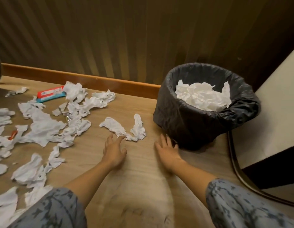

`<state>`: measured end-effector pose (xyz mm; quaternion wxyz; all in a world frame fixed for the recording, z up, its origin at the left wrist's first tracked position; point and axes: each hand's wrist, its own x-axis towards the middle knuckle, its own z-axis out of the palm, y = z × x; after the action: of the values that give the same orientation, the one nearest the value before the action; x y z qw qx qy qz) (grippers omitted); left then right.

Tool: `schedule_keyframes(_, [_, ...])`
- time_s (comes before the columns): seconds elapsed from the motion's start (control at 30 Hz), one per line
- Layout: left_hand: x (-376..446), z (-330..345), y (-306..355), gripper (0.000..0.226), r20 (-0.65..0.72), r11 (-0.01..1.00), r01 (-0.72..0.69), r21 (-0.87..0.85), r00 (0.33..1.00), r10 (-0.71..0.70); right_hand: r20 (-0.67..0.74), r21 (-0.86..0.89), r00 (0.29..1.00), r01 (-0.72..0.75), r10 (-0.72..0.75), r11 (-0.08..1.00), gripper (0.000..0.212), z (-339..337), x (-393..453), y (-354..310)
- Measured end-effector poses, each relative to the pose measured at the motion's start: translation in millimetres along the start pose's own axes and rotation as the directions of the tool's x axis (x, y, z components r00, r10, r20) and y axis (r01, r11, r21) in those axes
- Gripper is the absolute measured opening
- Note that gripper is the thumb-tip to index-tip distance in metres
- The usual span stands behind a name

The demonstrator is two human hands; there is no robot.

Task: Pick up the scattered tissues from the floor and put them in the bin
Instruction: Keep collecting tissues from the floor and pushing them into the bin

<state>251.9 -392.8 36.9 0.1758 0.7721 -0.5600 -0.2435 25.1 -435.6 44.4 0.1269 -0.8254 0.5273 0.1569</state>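
Note:
Crumpled white tissues (44,127) lie scattered over the wooden floor on the left. One long twisted tissue (125,127) lies alone just ahead of my left hand (114,151), whose spread fingertips touch its near edge. My right hand (166,149) rests open and flat on the floor beside the base of the bin (192,122). The bin has a black liner and holds a heap of white tissues (203,96). Neither hand holds anything.
A red and blue packet (50,94) lies among the tissues near the wooden skirting board (93,79). A small foil scrap (69,116) and a red wrapper (12,134) sit in the pile. A ribbed wall stands behind; a mirror frame (238,170) leans at right.

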Motion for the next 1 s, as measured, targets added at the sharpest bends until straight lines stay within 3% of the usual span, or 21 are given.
schedule_keyframes(0.17, [16.3,29.2,7.9,0.054,-0.048,0.996,-0.079,0.036,0.996,0.081,-0.036,0.069,0.993,-0.114,0.117,0.991,0.063,10.7,18.1,9.8])
schedule_keyframes(0.27, [35.6,39.0,13.4,0.052,0.011,0.986,-0.138,0.093,0.990,0.137,-0.075,0.140,0.989,-0.120,0.131,0.983,0.064,19.3,24.6,11.2])
schedule_keyframes(0.37, [45.5,47.6,15.3,0.050,0.101,0.992,-0.089,0.090,0.992,0.080,-0.121,0.186,0.986,-0.087,0.111,0.979,0.061,27.1,25.6,6.2])
schedule_keyframes(0.47, [38.8,52.6,6.2,0.050,0.081,0.983,-0.143,0.119,0.988,0.134,-0.152,0.200,0.988,0.008,0.023,0.980,0.060,33.9,22.5,-2.3])
schedule_keyframes(0.6, [17.1,42.2,-18.5,0.041,0.000,0.958,-0.287,0.002,0.958,0.287,-0.191,0.215,0.970,0.193,-0.152,0.957,0.057,34.1,9.9,-15.3])
schedule_keyframes(0.73, [-1.5,16.3,-43.3,0.017,-0.039,0.924,-0.382,0.033,0.923,0.383,-0.290,0.247,0.895,0.413,-0.339,0.877,0.032,29.4,11.8,-18.3])
schedule_keyframes(0.8, [-8.2,2.9,-55.1,0.021,-0.042,0.933,-0.355,0.053,0.933,0.358,-0.342,0.393,0.911,0.362,-0.231,0.845,0.025,29.7,22.9,-22.7])
schedule_keyframes(0.93, [-27.7,-13.2,-73.9,0.019,-0.059,0.982,-0.190,0.011,0.980,0.190,-0.332,0.712,0.918,0.093,0.217,0.696,0.026,30.1,31.6,-33.9])
schedule_keyframes(1.0, [-34.9,-15.2,-76.5,0.044,-0.091,0.997,-0.078,-0.023,0.993,0.076,-0.288,0.777,0.882,-0.012,0.373,0.629,0.023,32.5,30.4,-34.4])
